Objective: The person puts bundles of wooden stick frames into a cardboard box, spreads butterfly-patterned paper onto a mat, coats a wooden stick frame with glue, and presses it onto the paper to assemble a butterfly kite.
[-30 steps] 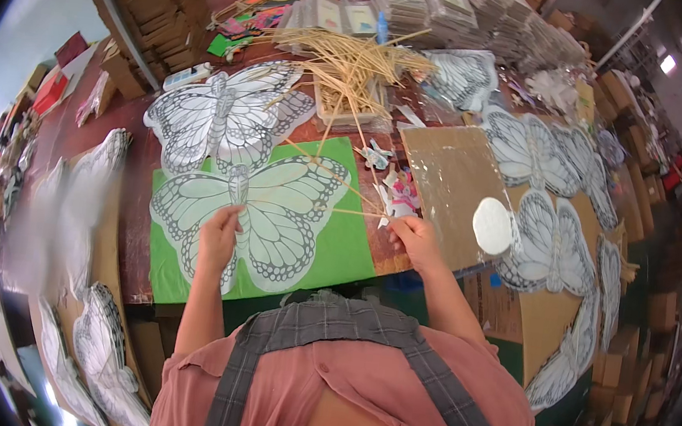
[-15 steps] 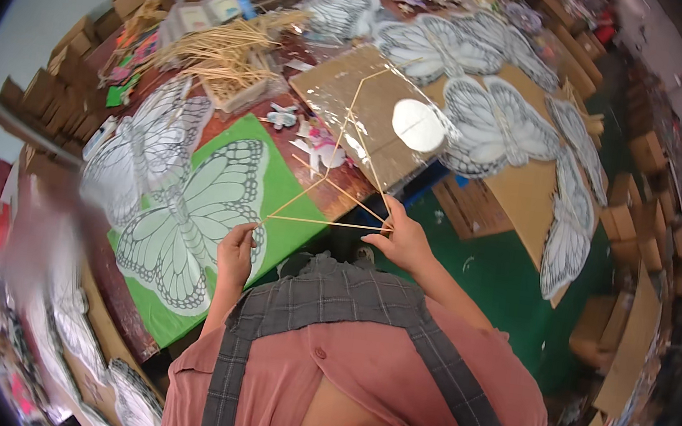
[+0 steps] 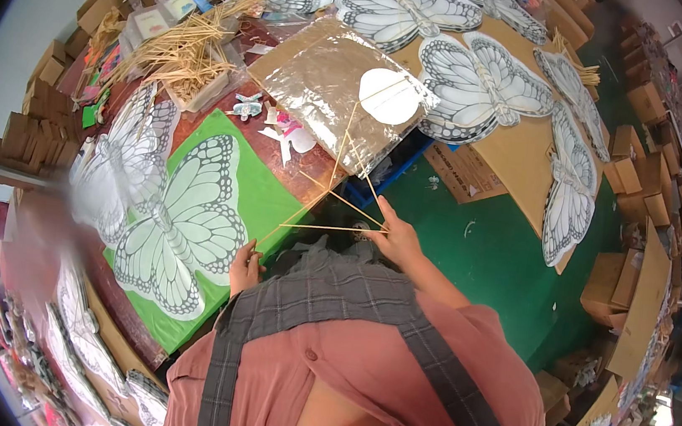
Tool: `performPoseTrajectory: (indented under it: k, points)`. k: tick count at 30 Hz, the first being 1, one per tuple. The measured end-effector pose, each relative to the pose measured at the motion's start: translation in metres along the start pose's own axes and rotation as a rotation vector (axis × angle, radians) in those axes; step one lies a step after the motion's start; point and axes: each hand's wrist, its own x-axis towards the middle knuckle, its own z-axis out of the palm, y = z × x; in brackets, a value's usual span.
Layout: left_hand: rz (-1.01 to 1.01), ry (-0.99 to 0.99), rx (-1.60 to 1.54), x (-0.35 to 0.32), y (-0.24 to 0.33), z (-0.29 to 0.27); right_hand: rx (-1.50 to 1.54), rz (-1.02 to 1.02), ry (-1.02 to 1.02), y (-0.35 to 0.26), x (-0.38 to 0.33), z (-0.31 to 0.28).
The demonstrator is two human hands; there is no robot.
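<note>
A kite-like frame of thin bamboo sticks (image 3: pixel 329 188) is held in front of me, its long sticks reaching away over the table. My right hand (image 3: pixel 397 236) pinches the corner where several sticks meet. At the end of the slanting stick on the other side, the fingers of my left hand (image 3: pixel 245 268) are curled against it. Close to that hand, a white butterfly cut-out with black veins (image 3: pixel 180 224) lies on a green sheet (image 3: pixel 276 193). Beyond the frame, a clear plastic sheet (image 3: pixel 315 67) covers a brown board, with a white round disc (image 3: pixel 389 96) on it.
A bundle of bamboo sticks (image 3: pixel 182 56) fills a box at the far left. More butterfly cut-outs (image 3: pixel 486 86) lie on brown cardboard at the right. Small coloured pieces (image 3: pixel 287 131) rest on the red table. Cardboard boxes (image 3: pixel 614 286) stand at the right above the green floor.
The view has shifted, so the table things sit further left. My left hand has moved slightly down, nearer my body, still at the stick's end. The frame has tilted a little.
</note>
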Motion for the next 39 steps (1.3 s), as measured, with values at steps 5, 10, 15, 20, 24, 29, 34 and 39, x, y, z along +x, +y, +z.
performPoseTrajectory:
  k: [5, 10, 15, 20, 24, 29, 34, 39]
  points:
    - [0.038, 0.002, 0.067, -0.002, -0.003, 0.002, -0.002, 0.042, -0.058, 0.005, 0.008, 0.001]
    - [-0.003, -0.012, 0.123, -0.004, 0.011, 0.0, -0.023, -0.039, -0.014, 0.016, 0.011, 0.005]
    - [0.046, -0.108, 0.262, -0.001, 0.012, 0.001, 0.055, 0.01, -0.035, 0.017, 0.015, 0.003]
    - [0.112, -0.081, 0.209, -0.005, 0.009, 0.003, -0.028, -0.055, 0.053, 0.002, 0.004, -0.004]
    - [0.185, -0.054, 0.112, -0.009, 0.005, 0.003, -0.047, -0.092, 0.124, -0.002, -0.004, -0.007]
    - [0.134, -0.08, 0.214, -0.006, 0.005, 0.002, -0.063, -0.014, 0.092, 0.015, 0.005, -0.001]
    - [0.114, -0.07, 0.198, -0.009, 0.004, 0.0, -0.049, -0.025, 0.147, 0.004, 0.0, -0.009]
    - [0.071, -0.023, 0.08, -0.003, 0.026, 0.009, -0.031, -0.055, 0.218, 0.006, 0.012, -0.026]
